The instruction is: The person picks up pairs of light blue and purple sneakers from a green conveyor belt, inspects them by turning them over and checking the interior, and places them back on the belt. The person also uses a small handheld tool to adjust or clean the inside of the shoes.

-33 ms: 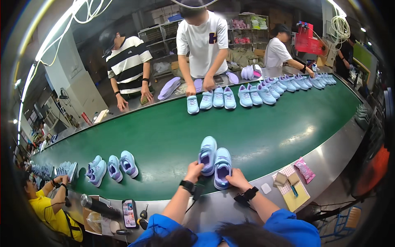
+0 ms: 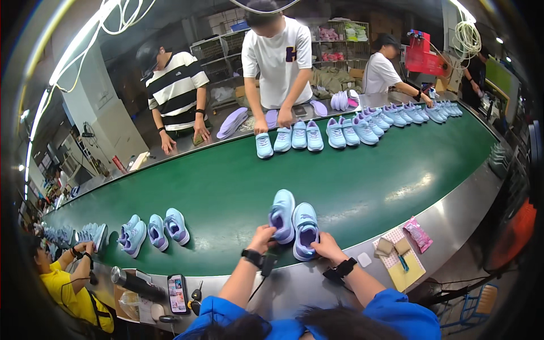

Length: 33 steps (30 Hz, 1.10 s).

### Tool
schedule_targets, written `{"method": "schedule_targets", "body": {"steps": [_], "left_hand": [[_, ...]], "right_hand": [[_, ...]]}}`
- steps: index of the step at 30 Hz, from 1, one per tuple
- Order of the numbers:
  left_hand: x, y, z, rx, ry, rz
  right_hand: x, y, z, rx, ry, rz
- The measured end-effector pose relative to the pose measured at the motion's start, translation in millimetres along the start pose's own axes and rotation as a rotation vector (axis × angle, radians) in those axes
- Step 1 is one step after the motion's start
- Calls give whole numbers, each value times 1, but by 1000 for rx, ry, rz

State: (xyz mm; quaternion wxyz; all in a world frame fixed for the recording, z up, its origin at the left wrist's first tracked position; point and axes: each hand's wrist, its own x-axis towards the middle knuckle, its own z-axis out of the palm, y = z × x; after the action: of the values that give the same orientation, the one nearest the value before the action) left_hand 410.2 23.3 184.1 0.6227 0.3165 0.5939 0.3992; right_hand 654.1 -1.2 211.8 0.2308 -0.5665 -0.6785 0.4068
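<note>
From here I count two held shoes [image 2: 306, 216], one phone [image 2: 178, 294], one black flask [image 2: 137, 284], two tan blocks [image 2: 402, 246], one pink packet [image 2: 418, 234].

Shoe [image 2: 283, 211] in the left hand [image 2: 261, 238] blurred around its heel

White T-shirt [image 2: 277, 76]: across from you, one large, dark block letter stands out on the chest, the only character you can read clearly.
Striped T-shirt [image 2: 177, 90]: small dark print on an upper white stripe, too tiny for you to read.
Phone [image 2: 178, 294]: lit screen with coloured tiles on the bench [image 2: 309, 280] to your left, its text too small.
Pink packet [image 2: 418, 234]: pale markings to your right, not legible.
Shoes [image 2: 306, 218] before you: any lettering is too small to make out.
</note>
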Motion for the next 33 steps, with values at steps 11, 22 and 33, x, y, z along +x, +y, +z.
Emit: {"method": "schedule_targets", "body": {"steps": [11,22,33], "left_hand": [[-157,-30,41,-709,-436,-128],[-197,-55,17,-301,-14,280],[-228,-94,61,885,567,573]], "right_hand": [[-74,43,-2,1203,-420,251],[-89,16,-38,607,-113,-259],[-139,-10,-21,-469,185,-410]]}}
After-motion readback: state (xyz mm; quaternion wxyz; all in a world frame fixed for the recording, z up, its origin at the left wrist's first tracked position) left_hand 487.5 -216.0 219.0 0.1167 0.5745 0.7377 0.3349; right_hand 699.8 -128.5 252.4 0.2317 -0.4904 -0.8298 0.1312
